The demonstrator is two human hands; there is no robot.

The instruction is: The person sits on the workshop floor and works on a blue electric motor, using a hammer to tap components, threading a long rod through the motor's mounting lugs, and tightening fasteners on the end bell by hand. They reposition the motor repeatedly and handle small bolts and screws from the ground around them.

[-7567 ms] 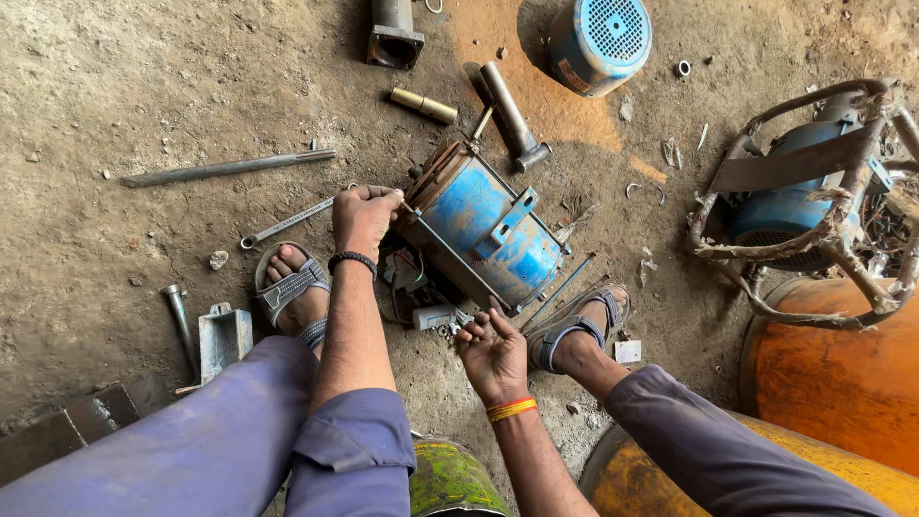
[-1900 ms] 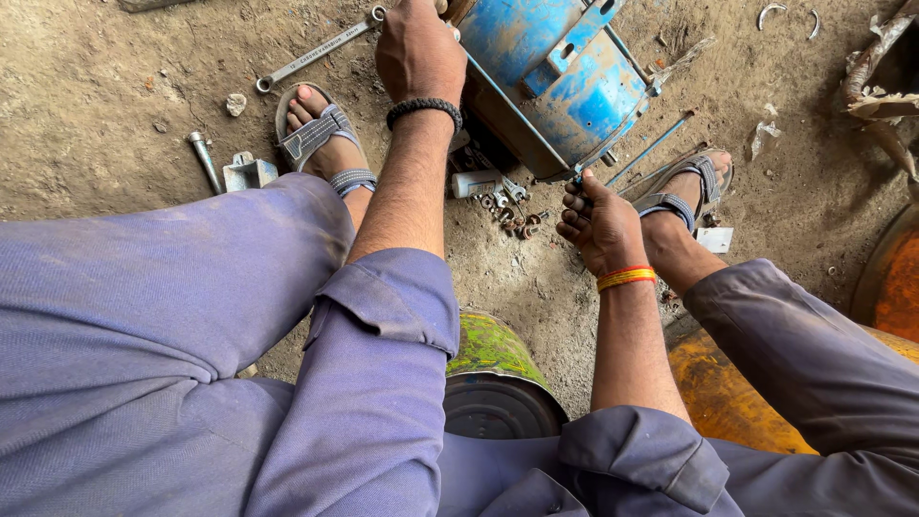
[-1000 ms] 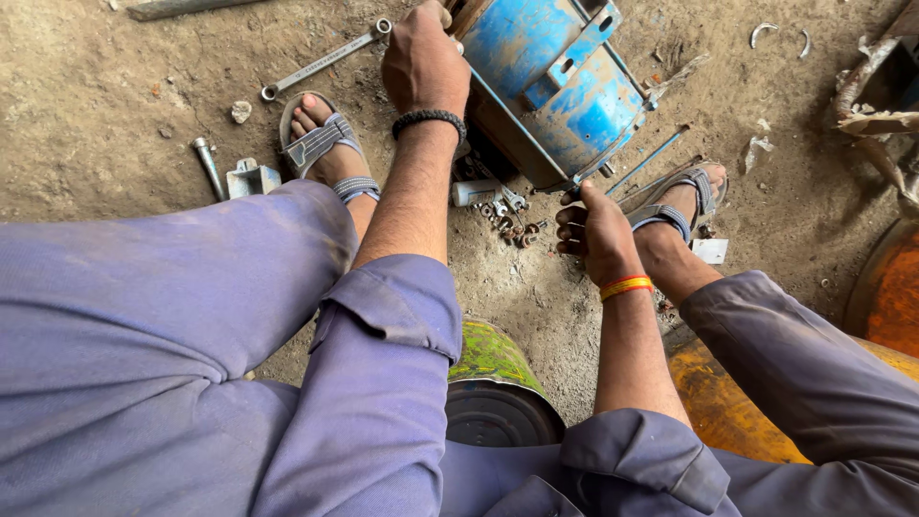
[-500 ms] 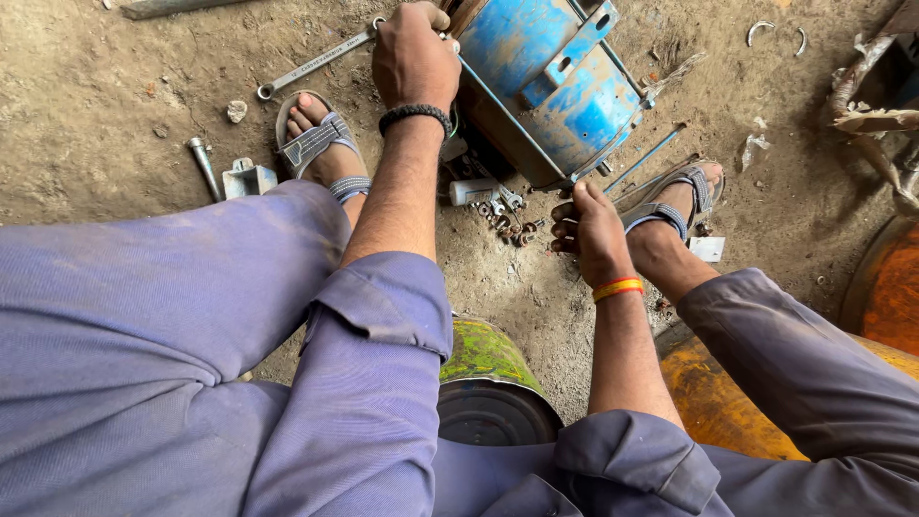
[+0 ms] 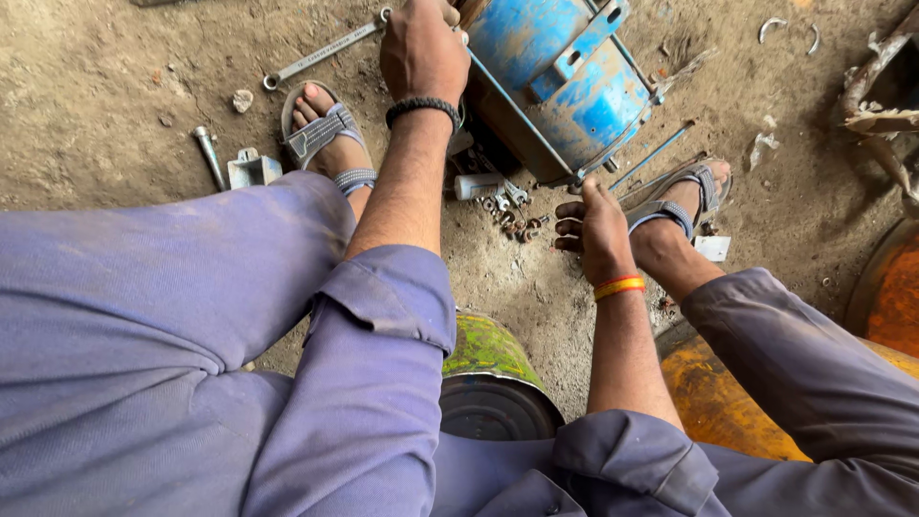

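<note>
On the dirt floor (image 5: 115, 105) between the person's sandalled feet stands a blue electric motor casing (image 5: 565, 81), tilted, with long through-bolts along its side. The left hand (image 5: 421, 53) grips the casing's near upper edge, fingers closed over it. The right hand (image 5: 598, 225) hovers low just beside the casing's lower corner, fingers curled loosely; whether it holds anything I cannot tell. A small heap of nuts and bolts (image 5: 507, 211) lies near that hand. A long spanner (image 5: 321, 53) lies beyond the left foot, and a green drum (image 5: 488, 369) sits under the person.
</note>
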